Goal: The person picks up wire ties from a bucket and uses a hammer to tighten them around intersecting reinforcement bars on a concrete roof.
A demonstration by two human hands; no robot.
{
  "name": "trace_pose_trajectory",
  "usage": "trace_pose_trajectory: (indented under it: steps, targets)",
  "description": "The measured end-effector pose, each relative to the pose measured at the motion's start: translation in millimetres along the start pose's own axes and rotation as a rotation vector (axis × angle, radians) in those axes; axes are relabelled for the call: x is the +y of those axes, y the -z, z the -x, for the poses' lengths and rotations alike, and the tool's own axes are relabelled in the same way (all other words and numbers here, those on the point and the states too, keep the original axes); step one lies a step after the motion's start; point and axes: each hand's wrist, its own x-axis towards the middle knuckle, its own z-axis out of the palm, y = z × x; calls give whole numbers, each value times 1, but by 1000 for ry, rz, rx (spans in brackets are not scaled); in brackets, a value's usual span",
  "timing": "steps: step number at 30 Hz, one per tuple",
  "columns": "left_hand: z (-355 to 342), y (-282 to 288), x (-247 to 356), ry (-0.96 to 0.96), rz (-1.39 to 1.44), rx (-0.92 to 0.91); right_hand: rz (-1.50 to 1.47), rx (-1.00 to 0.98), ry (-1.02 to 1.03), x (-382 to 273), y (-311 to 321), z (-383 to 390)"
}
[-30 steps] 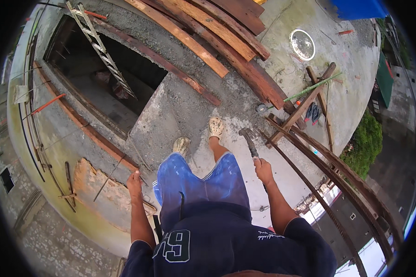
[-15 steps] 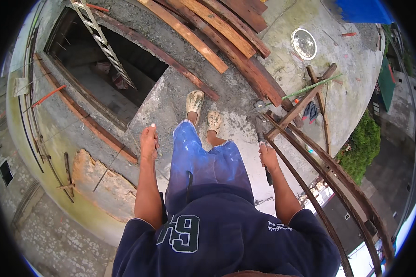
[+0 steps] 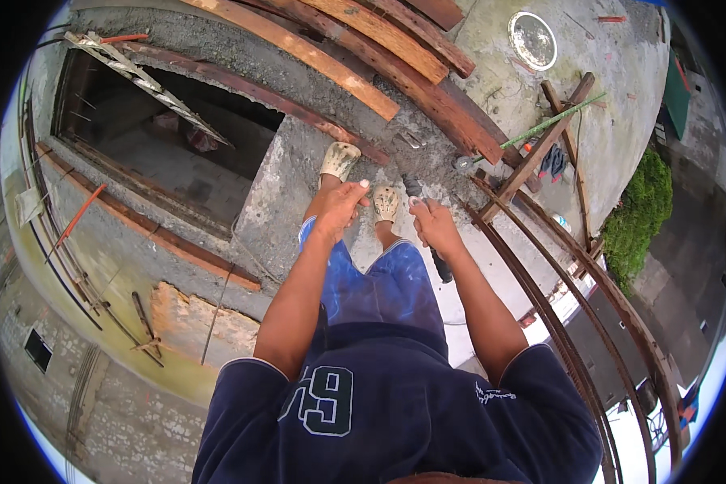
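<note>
Holding hammer in clenched right grip | long axis 11-to-5 o'clock, head end toward 11 | left grip farther, at hammer's 9 o'clock, curled, contents: cannot tell

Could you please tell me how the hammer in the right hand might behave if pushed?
The hammer is probably stiff, since its dark handle shows roughly in line above and below the right hand. Pushed at one end, it may pivot, as the hand wraps only partway along it. Its head is hard to make out, so weight is uncertain.
</note>
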Motion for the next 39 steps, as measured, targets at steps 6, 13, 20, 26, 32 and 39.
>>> trace_pose_trajectory:
  steps: [6,13,20,26,32,39]
  targets:
    - [-8,47,-31,-251,-936,388,551,342,370,-70,-2,-104]
    - [8,76,-101,-91,-1283,542,292,442,428,-91,-70,-231]
    - [-1,79,-114,-150,-1174,558,567,188,21,-49,-71,-261]
    - [4,87,-105,-157,-1144,599,466,525,439,-113,-50,-220]
    - [-10,69,-101,-155,-1124,489,715,315,132,-11,-71,-265]
    - [-1,95,-95,-181,-1001,585,873,214,441,-100,-15,-187]
